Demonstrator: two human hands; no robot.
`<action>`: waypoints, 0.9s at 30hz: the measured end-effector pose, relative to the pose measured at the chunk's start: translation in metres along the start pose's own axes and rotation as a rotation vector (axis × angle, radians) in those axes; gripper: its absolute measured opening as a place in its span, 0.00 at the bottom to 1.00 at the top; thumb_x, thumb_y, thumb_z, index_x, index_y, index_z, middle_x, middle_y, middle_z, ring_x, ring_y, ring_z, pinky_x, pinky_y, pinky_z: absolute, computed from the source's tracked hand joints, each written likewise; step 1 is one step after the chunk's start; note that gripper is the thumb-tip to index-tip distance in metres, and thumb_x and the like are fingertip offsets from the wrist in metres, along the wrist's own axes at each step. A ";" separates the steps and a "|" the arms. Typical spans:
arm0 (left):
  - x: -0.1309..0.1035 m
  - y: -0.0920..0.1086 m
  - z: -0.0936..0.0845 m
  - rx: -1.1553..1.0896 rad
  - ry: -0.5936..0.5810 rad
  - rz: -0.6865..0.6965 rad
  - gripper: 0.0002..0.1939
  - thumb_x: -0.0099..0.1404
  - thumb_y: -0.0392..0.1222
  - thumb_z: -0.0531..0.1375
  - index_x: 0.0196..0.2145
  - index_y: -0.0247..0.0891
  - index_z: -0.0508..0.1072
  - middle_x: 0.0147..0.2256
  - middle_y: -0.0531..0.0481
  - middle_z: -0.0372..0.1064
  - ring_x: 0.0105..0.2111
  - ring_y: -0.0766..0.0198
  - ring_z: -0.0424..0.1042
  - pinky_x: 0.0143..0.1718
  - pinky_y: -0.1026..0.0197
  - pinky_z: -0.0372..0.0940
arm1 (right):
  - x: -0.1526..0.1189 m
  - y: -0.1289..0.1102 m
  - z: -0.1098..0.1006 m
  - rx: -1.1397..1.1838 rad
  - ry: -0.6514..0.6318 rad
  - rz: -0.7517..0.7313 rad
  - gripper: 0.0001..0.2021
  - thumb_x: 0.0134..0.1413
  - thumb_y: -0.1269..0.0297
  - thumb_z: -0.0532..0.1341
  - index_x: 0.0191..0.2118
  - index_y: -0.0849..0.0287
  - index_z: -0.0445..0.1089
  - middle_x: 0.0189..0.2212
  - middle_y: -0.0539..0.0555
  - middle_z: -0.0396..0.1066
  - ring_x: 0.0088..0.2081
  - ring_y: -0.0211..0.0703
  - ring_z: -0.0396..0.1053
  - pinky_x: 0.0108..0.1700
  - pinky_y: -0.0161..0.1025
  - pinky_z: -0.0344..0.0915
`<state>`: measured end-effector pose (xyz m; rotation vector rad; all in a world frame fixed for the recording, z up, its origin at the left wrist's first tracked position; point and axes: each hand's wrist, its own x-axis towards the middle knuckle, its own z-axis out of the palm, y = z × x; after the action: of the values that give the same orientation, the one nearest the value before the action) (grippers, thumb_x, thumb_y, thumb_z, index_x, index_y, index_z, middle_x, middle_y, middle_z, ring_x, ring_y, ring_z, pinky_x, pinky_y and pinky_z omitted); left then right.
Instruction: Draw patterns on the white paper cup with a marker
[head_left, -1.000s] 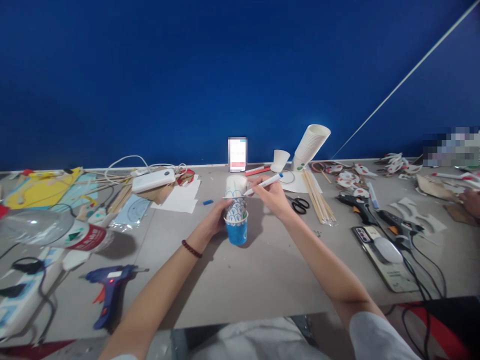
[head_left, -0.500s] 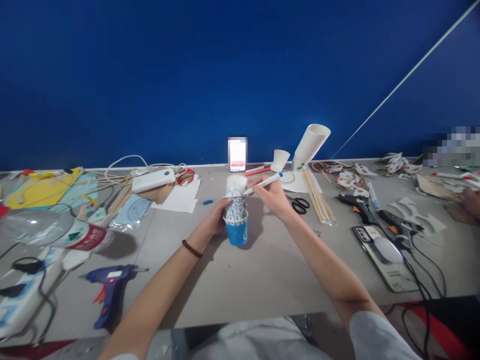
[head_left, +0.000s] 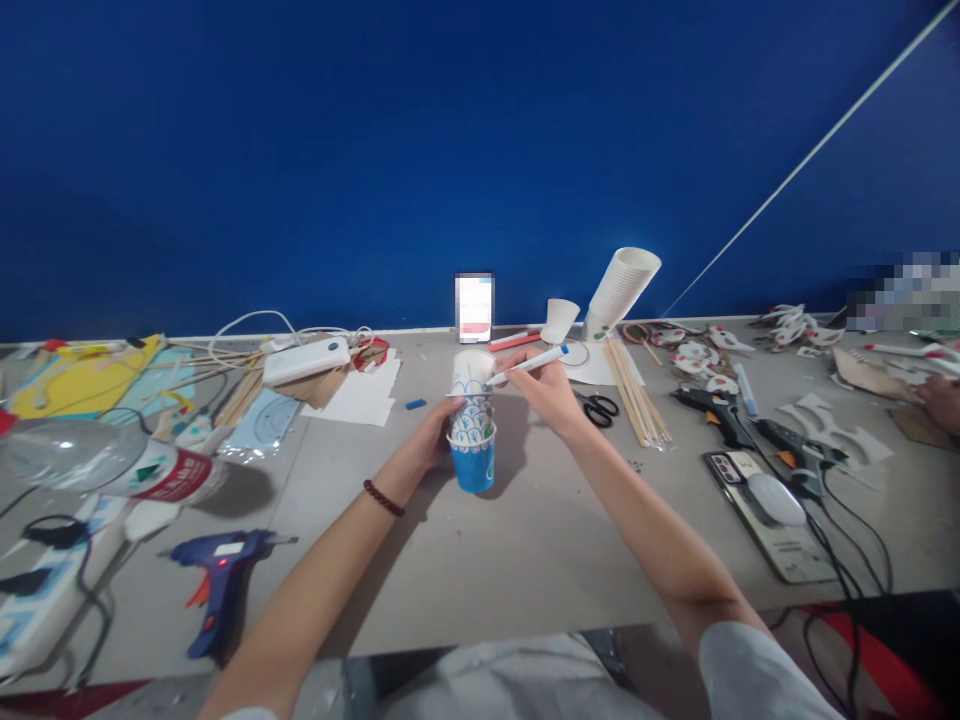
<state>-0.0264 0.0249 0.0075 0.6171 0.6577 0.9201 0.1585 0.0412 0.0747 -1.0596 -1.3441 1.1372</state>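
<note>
Two paper cups are joined in an upright column in front of me. The upper cup (head_left: 472,412) is white with blue scale-like arcs, and the lower cup (head_left: 473,470) is coloured solid blue. My left hand (head_left: 439,430) wraps the left side of the upper cup, its fingers partly hidden behind it. A white marker (head_left: 531,367) with a blue end is pinched in my right hand (head_left: 549,392). Its tip is at the right side of the upper cup; whether it touches I cannot tell. A blue marker cap (head_left: 415,404) lies to the left.
Behind the cups stands a phone (head_left: 475,308). Stacked paper cups (head_left: 624,285), scissors (head_left: 600,408) and wooden sticks (head_left: 634,395) are to the right. A glue gun (head_left: 219,580) and a water bottle (head_left: 135,465) lie left. Another person's hand (head_left: 942,405) shows at the right edge.
The marker in my right hand has shifted very slightly and its blue end has tipped a little. My left hand and the cups stay in place.
</note>
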 end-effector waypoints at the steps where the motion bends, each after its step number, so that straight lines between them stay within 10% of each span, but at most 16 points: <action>1: 0.000 0.000 0.000 -0.002 -0.007 -0.001 0.19 0.56 0.48 0.66 0.40 0.31 0.79 0.37 0.39 0.80 0.34 0.53 0.79 0.39 0.55 0.72 | 0.000 0.001 0.000 -0.002 0.000 0.001 0.01 0.45 0.66 0.61 0.27 0.55 0.70 0.29 0.51 0.75 0.39 0.46 0.76 0.42 0.42 0.72; 27: -0.002 0.002 0.000 0.020 -0.009 0.010 0.20 0.54 0.48 0.66 0.41 0.30 0.79 0.36 0.38 0.80 0.35 0.52 0.80 0.42 0.53 0.72 | 0.002 -0.002 -0.004 -0.010 0.031 -0.004 0.02 0.45 0.66 0.61 0.27 0.56 0.71 0.28 0.51 0.76 0.36 0.44 0.76 0.42 0.42 0.72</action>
<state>-0.0283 0.0243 0.0098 0.6424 0.6575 0.9202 0.1622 0.0429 0.0770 -1.0768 -1.3289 1.1077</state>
